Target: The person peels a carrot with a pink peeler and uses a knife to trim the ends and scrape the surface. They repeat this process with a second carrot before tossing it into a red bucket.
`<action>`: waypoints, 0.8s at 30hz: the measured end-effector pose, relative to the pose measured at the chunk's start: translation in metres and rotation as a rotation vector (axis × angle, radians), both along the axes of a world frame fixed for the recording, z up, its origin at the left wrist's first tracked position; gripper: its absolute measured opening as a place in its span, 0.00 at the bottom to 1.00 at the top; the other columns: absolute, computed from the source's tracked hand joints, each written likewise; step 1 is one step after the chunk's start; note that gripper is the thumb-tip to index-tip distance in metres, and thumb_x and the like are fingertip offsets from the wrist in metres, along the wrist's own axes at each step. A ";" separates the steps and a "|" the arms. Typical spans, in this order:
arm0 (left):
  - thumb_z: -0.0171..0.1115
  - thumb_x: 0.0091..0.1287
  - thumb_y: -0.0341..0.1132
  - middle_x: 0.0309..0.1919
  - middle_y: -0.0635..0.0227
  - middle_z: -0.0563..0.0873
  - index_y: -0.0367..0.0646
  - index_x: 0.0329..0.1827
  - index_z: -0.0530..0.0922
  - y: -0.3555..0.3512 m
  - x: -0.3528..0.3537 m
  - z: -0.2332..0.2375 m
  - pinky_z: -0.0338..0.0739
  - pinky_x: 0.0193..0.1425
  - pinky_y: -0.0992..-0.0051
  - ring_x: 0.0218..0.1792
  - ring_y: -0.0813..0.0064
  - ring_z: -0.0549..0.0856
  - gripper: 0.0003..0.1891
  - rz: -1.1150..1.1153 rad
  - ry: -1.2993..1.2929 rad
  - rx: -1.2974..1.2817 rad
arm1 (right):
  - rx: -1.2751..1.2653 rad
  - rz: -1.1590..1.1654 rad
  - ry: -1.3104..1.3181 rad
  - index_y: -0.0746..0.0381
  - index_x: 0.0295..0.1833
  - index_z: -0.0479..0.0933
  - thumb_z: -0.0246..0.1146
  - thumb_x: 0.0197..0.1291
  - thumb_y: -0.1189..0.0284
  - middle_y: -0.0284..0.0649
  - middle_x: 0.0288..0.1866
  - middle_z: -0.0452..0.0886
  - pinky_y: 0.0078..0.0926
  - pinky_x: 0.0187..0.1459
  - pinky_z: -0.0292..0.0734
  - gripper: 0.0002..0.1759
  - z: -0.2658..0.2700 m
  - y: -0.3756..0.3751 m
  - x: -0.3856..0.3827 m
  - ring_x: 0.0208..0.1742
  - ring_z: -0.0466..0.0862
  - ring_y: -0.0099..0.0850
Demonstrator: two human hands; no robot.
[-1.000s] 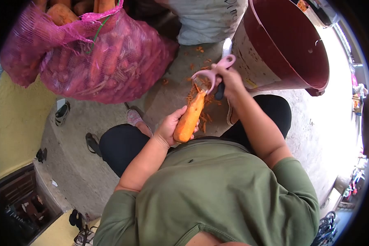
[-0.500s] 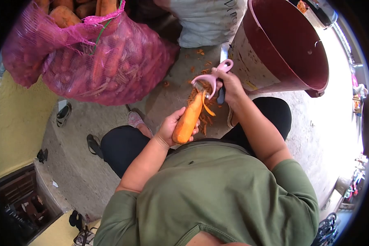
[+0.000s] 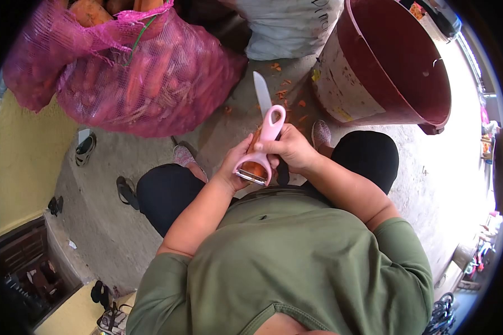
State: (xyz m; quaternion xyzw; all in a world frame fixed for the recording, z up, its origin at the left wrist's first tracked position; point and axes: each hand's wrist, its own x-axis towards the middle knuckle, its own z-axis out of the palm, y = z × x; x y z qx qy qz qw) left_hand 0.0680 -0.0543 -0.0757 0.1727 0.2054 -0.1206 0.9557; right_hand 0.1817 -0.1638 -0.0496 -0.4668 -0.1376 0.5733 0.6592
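Note:
My left hand (image 3: 236,162) is closed around a carrot (image 3: 255,170), mostly hidden behind the peeler and my fingers. My right hand (image 3: 294,148) grips a pink Y-shaped peeler (image 3: 271,125), its looped handle pointing away from me and its metal blade close to my body, over the carrot. The same hand also holds a knife (image 3: 261,92). Its pale blade sticks out beyond the peeler loop, and its dark handle shows below my fingers. Both hands are close together between my knees. Orange peelings (image 3: 282,94) lie scattered on the floor beyond them.
A pink mesh sack (image 3: 151,84) full of carrots stands at the upper left. At the upper right is a large dark-red bucket (image 3: 363,72), tilted in view. A white sack (image 3: 288,28) stands between them at the back. Flip-flops (image 3: 127,192) lie on the concrete floor at left.
The peeler has turned round, its blade now towards me instead of away. My right hand has come left and nearer my body, beside the left. The knife blade now shows more fully.

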 end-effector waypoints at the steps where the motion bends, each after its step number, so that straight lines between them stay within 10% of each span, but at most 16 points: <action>1: 0.40 0.64 0.49 0.30 0.58 0.78 0.40 0.49 0.66 -0.001 0.000 0.001 0.77 0.23 0.71 0.25 0.65 0.81 0.22 -0.012 -0.057 0.017 | -0.006 0.014 0.000 0.64 0.29 0.71 0.61 0.49 0.74 0.36 0.24 0.76 0.17 0.20 0.69 0.06 -0.006 0.001 0.000 0.19 0.74 0.20; 9: 0.41 0.64 0.51 0.31 0.59 0.75 0.43 0.47 0.68 0.003 -0.007 -0.020 0.78 0.24 0.69 0.29 0.68 0.77 0.21 -0.024 0.172 -0.020 | -0.140 -0.465 0.039 0.67 0.34 0.72 0.59 0.50 0.76 0.38 0.24 0.75 0.22 0.21 0.72 0.07 -0.003 0.009 0.034 0.20 0.75 0.24; 13: 0.41 0.64 0.50 0.30 0.62 0.76 0.44 0.47 0.68 0.000 -0.002 0.000 0.76 0.22 0.71 0.27 0.69 0.78 0.20 -0.055 -0.032 -0.014 | 0.014 0.095 -0.012 0.65 0.32 0.72 0.61 0.48 0.75 0.36 0.26 0.77 0.18 0.23 0.70 0.07 0.000 0.003 -0.002 0.22 0.76 0.23; 17: 0.42 0.64 0.50 0.32 0.59 0.76 0.44 0.47 0.69 -0.002 -0.010 -0.024 0.75 0.23 0.70 0.29 0.67 0.76 0.20 -0.058 0.167 -0.153 | -0.160 -0.349 -0.026 0.66 0.34 0.72 0.59 0.49 0.75 0.38 0.29 0.77 0.17 0.22 0.70 0.07 -0.036 0.006 0.057 0.21 0.75 0.23; 24: 0.37 0.65 0.50 0.29 0.60 0.77 0.42 0.46 0.68 -0.004 -0.003 0.000 0.76 0.23 0.68 0.25 0.67 0.78 0.21 -0.009 0.138 0.005 | -0.026 0.015 -0.015 0.65 0.31 0.71 0.60 0.50 0.72 0.35 0.20 0.74 0.18 0.16 0.67 0.07 -0.001 0.005 -0.001 0.16 0.72 0.22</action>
